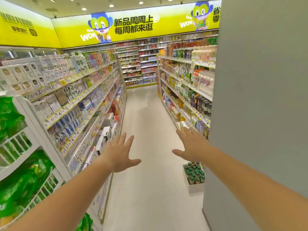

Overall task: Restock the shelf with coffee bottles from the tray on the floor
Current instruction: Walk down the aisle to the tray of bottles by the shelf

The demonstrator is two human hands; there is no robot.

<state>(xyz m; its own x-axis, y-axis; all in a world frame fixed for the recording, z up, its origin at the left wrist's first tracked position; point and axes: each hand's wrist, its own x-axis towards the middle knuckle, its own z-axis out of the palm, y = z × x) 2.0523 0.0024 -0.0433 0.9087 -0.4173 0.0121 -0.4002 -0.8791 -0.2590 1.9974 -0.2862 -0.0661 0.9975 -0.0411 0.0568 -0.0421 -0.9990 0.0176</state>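
Note:
A white tray [195,185] stands on the floor at the right side of the aisle, against the foot of the right shelf [186,104]. Several green-capped coffee bottles [194,172] fill it; a grey pillar hides part of the tray. Both my arms reach forward over the aisle. My left hand [120,154] is spread flat, palm down, holding nothing. My right hand [191,145] is also spread with straight fingers, empty, above and a little beyond the tray.
A grey pillar [260,97] fills the right side. Stocked shelves line both sides, the left shelf [71,107] with cartons and boxes, green bags [21,180] at near left. The pale floor [146,147] runs to a back shelf wall.

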